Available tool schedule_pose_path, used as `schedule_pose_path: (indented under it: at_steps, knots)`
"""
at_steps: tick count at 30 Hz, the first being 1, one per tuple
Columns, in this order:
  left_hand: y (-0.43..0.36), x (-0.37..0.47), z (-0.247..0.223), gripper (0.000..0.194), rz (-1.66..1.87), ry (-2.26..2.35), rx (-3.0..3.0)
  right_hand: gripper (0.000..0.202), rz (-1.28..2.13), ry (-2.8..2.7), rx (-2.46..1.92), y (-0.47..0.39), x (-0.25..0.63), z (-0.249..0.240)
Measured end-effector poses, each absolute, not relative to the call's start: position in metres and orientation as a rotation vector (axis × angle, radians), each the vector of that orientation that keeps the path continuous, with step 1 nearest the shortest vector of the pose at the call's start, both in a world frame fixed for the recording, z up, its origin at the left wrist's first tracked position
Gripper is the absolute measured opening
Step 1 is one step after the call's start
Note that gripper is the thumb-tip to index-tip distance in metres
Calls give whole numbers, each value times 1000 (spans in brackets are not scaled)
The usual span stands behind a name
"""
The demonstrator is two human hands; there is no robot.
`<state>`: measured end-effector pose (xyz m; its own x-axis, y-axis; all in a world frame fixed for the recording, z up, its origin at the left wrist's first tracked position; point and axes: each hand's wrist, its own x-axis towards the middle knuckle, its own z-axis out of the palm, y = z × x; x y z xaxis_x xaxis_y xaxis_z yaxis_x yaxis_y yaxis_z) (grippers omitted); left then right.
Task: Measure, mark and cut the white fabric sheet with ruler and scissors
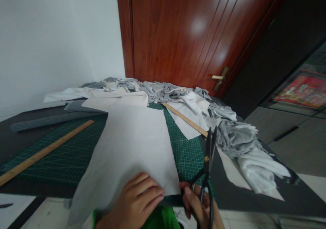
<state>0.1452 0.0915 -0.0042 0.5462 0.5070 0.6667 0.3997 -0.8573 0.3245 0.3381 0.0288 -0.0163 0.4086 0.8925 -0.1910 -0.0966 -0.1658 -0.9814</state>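
A large piece of white cloth [134,137] lies over the green cutting mat and hangs past the table's near edge on the left. My left hand [139,200] is closed at the cloth's near edge, its fingers pressed together on the fabric; the thumb is hidden. Just right of the cloth's near corner, my right hand [197,201] grips the handles of black scissors [207,159]. Their blades point away from me, slightly apart, with no cloth between them.
The cutting mat [76,147] bears a wooden ruler [48,151] at left; another wooden ruler [185,119] lies at right. Grey and white fabric scraps [163,91] line the table's back and right side. A grey roll [51,120] lies at left. Behind stands a wooden door [173,35].
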Motion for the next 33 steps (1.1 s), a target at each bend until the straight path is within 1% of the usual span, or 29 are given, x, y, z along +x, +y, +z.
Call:
schedule_pose_path:
  at_steps: [4,5,6,7,8,9,10,11,15,17,19,24,25,27,29,30,31,33]
  knots:
    - [92,141,-11,40,1098,784,2586,55,1070,-772,-1477,37,338,-21]
    - [92,140,-14,35,1096,799,2567,55,1068,-755,-1479,37,339,-24]
    - [91,139,-17,24,1098,841,2552,55,1066,-730,-1481,38,340,-26]
    - [91,138,-20,8,1094,900,2545,55,1066,-701,-1481,37,341,-28]
    - [90,137,-22,14,1072,962,2549,57,1071,-671,-1478,37,342,-29]
    - [90,137,-24,31,1038,1016,2565,59,1083,-642,-1472,37,342,-29]
    - [89,138,-25,43,990,1053,2591,62,1100,-616,-1463,38,342,-29]
    - [89,139,-25,46,932,1072,2619,66,1119,-595,-1451,38,342,-28]
    - [89,145,-18,23,693,1005,2643,69,1176,-572,-1418,39,341,-24]
    - [89,146,-15,19,643,965,2603,69,1177,-599,-1429,39,341,-24]
    - [87,146,-15,18,675,964,2541,68,1160,-630,-1443,39,342,-24]
    - [80,138,-22,19,1018,1030,2319,59,1103,-643,-1409,38,341,-21]
    - [79,137,-22,16,1059,1036,2318,58,1099,-632,-1405,38,340,-21]
    - [78,136,-23,3,1081,1041,2409,56,1099,-612,-1411,38,339,-20]
    - [78,136,-23,27,1041,1034,2541,57,1096,-605,-1438,37,339,-20]
    - [78,137,-23,33,1013,1026,2586,57,1089,-603,-1456,36,339,-21]
    - [78,138,-23,34,990,1011,2611,58,1076,-600,-1476,35,340,-21]
    - [77,139,-24,30,967,990,2597,58,1054,-599,-1509,34,340,-22]
